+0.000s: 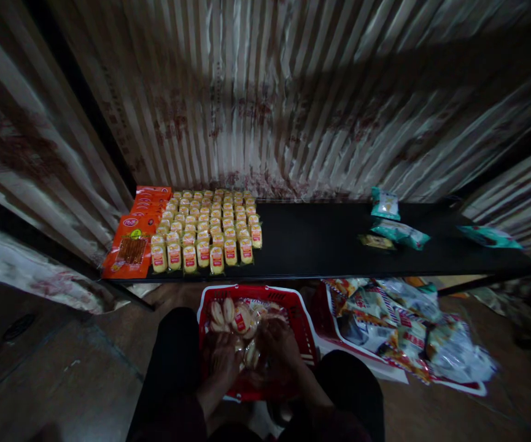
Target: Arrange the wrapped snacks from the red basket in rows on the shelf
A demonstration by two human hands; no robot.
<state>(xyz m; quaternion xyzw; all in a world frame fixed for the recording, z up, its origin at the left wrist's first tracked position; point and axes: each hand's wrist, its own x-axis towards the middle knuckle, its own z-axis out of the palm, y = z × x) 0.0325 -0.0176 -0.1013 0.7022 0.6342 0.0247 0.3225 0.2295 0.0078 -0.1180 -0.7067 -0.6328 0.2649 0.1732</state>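
Note:
Between my knees stands a red shopping basket (299, 301) with clear-wrapped round pastries (219, 312) inside, one carrying a red label. My left hand (224, 357) is down in the near left part of the basket, its fingers bent over the wrapped pastries. My right hand (280, 344) reaches in from the right, with its fingers curled down. A shiny clear packet of pastries (251, 353) lies between both hands, and they appear to grip it from either side. Dim light hides the fingertips.
A low black shelf (309, 239) holds rows of small yellow-wrapped cakes (203, 230), orange snack packets (131, 239) at left and teal packets (398, 233) at right. Another red basket (329, 313) overflows with bagged snacks (412, 334). Patterned curtain (256, 104) hangs behind.

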